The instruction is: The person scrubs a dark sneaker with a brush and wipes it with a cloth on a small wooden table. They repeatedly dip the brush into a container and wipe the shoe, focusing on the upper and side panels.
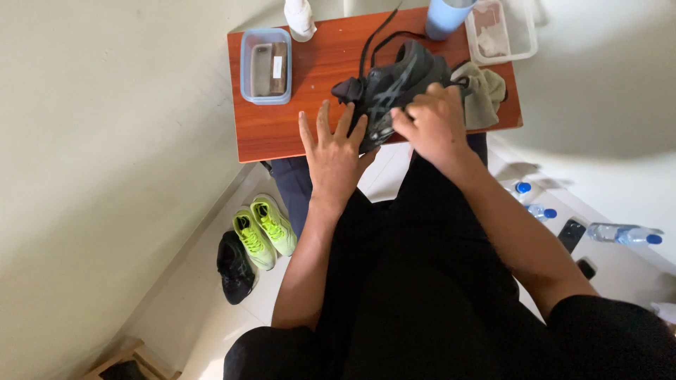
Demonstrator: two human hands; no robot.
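i see my right hand (431, 119) closed around a dark sneaker (391, 83) on the reddish tabletop (282, 130). my left hand (332, 151) lies open, fingers spread, touching the shoe's near side. an olive cloth (484, 91) sits just beside it.

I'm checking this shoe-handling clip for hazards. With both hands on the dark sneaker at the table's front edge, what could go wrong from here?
1. The dark sneaker sits near the wooden table's front edge; a push from the right hand or left hand might tip it off.
2. Its loose laces trail toward the blue cup; tugging could snag and topple it.
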